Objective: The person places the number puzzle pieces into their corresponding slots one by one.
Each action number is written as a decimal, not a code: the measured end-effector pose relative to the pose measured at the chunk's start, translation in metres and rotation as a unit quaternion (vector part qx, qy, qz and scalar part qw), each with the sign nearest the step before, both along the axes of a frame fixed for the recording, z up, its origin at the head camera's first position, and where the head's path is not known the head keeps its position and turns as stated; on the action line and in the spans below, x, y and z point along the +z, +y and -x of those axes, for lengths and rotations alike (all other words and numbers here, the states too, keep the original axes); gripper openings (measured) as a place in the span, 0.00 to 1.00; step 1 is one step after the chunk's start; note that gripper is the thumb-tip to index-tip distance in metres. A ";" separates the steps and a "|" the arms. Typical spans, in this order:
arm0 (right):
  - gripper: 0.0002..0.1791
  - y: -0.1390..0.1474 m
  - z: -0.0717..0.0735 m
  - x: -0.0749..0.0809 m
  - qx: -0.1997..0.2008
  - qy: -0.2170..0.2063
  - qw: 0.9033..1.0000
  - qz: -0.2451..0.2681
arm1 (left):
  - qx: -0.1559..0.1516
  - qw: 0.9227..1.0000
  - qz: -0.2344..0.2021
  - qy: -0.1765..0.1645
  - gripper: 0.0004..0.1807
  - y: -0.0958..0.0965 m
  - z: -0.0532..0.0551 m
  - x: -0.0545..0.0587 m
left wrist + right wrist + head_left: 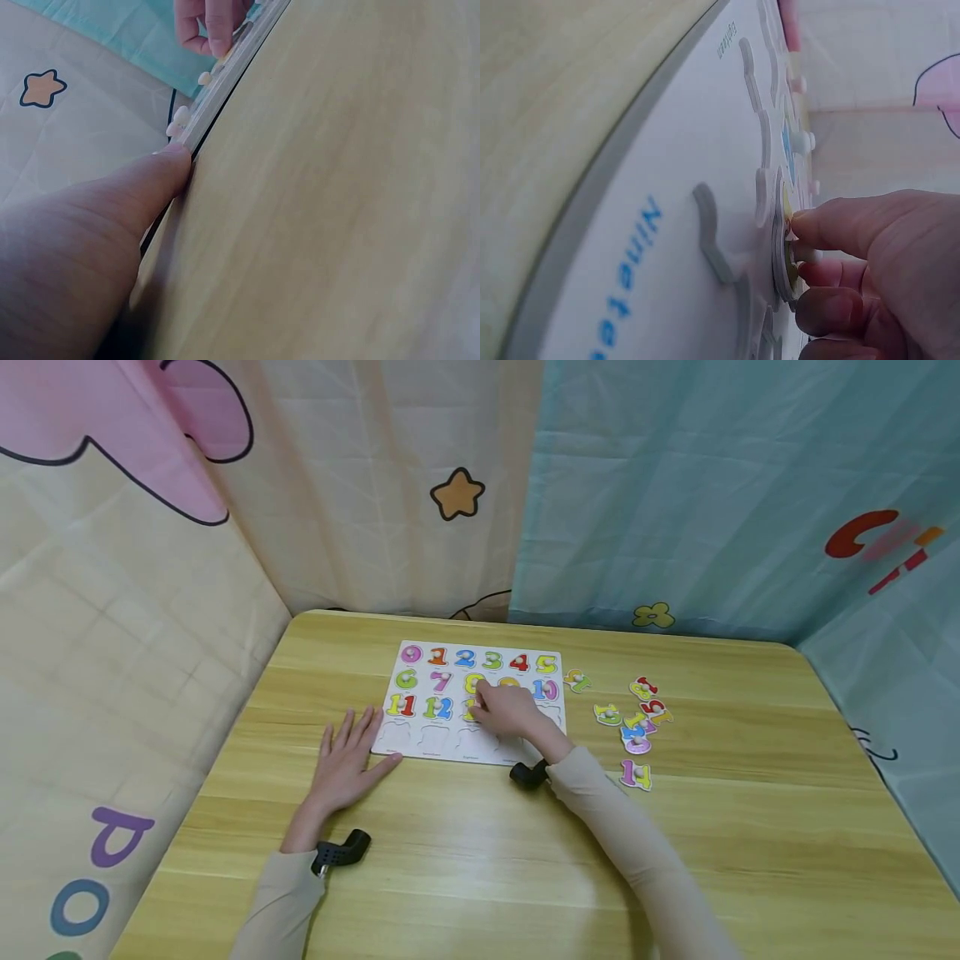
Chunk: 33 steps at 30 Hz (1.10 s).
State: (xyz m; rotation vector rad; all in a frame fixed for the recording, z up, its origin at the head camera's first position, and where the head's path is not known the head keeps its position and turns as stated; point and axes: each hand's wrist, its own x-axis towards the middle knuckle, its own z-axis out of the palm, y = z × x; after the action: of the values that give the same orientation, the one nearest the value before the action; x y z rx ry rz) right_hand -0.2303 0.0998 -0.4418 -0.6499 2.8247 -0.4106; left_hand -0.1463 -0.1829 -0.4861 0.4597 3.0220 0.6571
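A white number puzzle board (420, 751) lies on the table, its upper rows filled with coloured, knobbed number pieces and its bottom row showing bare recesses. My left hand (345, 768) rests with fingers spread at the board's left edge. Its thumb (169, 169) touches the near edge in the left wrist view. Over the third row, my right hand (506, 708) pinches a number piece (788, 270) between thumb and fingers by its white knob. Yellow shows on that piece, right of the twelve (438, 707); the hand hides most of it. In the right wrist view it sits at the board's surface.
Several loose number pieces lie right of the board, among them a fourteen (636, 774) and a green and yellow piece (607, 715). One more piece (577, 681) is close by the board's right edge. Printed curtains (375, 527) hang behind the wooden table (450, 852).
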 end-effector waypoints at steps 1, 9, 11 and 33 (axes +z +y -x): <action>0.12 -0.001 0.001 -0.001 0.002 0.001 1.000 -0.001 | 0.000 1.000 0.000 0.001 0.45 0.000 0.000 0.000; 0.12 -0.004 0.004 -0.005 0.005 -0.011 1.000 -0.004 | -0.003 1.000 -0.001 0.007 0.45 -0.001 -0.001 0.001; 0.13 -0.004 0.004 -0.005 0.001 -0.014 1.000 -0.005 | -0.002 1.000 -0.001 0.006 0.45 -0.001 -0.001 0.001; 0.13 0.052 -0.002 0.017 -0.069 -0.022 0.992 0.107 | -0.001 1.000 0.007 0.001 0.45 -0.002 0.000 -0.001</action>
State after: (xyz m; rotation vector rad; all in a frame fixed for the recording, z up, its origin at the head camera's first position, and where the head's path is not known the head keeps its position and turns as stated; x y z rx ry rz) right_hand -0.2283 0.1520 -0.4251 -0.4781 2.8162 -0.7516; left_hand -0.1462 -0.1850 -0.4872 0.4643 3.0259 0.6368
